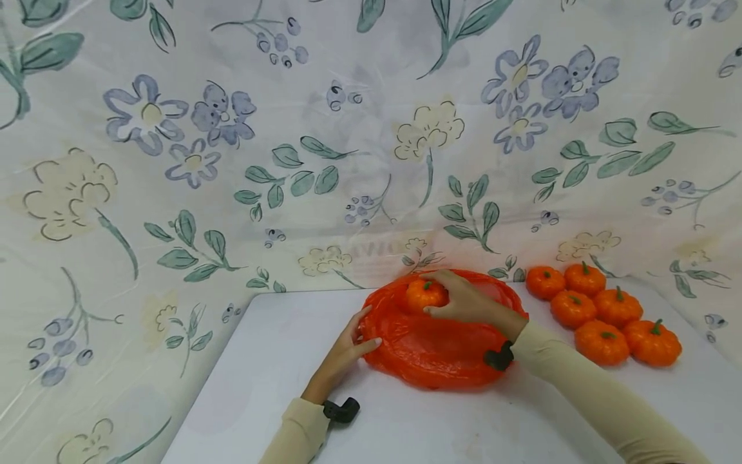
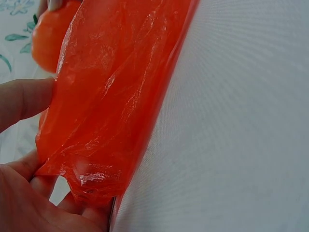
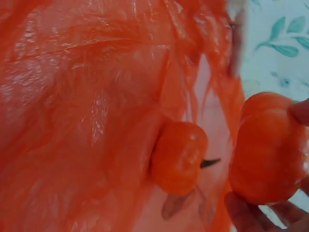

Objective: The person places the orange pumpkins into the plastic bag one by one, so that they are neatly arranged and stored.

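A red plastic bag [image 1: 440, 348] lies spread with its mouth open on the table. My right hand [image 1: 458, 298] grips a small orange pumpkin [image 1: 422, 295] over the bag's far left part; in the right wrist view the held pumpkin [image 3: 268, 150] fills the right side. Another small pumpkin [image 3: 178, 157] with a dark stem sits inside the bag. My left hand [image 1: 346, 345] holds the bag's left edge. In the left wrist view the thumb lies at the rim of the bag [image 2: 111, 96], with the other fingers curled beneath it.
Several small orange pumpkins [image 1: 603, 341] stand grouped at the right of the white table [image 1: 243, 367]. A floral sheet [image 1: 348, 161] hangs behind the table. Each wrist wears a black camera mount [image 1: 343, 410].
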{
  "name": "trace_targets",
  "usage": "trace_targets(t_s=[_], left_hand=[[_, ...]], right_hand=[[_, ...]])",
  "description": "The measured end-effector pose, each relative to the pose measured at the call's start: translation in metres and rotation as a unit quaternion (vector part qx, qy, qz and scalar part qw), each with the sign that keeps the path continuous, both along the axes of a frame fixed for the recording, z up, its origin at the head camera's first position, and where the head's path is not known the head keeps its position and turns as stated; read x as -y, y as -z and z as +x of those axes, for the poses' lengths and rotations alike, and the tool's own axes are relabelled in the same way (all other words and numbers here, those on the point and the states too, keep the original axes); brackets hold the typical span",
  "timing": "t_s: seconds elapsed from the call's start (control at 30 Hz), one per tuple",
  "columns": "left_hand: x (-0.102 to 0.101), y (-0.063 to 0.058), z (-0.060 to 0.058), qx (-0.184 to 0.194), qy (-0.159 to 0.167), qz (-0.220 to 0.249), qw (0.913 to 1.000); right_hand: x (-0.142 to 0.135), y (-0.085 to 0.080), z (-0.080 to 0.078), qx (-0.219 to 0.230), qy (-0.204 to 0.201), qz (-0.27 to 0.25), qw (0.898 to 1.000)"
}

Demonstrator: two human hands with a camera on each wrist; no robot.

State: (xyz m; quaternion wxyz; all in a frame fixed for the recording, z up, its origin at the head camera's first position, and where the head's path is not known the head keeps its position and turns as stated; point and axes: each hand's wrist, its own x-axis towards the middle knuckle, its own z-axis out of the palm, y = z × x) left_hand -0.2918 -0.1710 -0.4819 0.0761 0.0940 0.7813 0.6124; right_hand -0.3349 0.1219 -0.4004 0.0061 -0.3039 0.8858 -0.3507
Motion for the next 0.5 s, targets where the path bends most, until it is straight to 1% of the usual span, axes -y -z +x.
trace_targets(t_s=[0.1, 0.23, 0.33, 0.5], left_hand=[[0.001, -0.001, 0.000, -0.003, 0.004, -0.002, 1.0000], [0.002, -0.001, 0.000, -0.009, 0.007, -0.004, 0.9999], [0.002, -0.001, 0.001, -0.013, 0.014, -0.004, 0.9998], [0.002, 0.000, 0.000, -0.011, 0.020, 0.004, 0.9997]], right_hand=[[0.015, 0.004, -0.005, 0.004, -0.011, 0.012, 1.000], [0.033, 0.013, -0.007, 0.005, -0.010, 0.034, 0.999], [0.043, 0.021, -0.006, 0.012, -0.008, 0.048, 0.999], [0.051, 0.030, -0.002, 0.015, 0.001, 0.052, 0.999]])
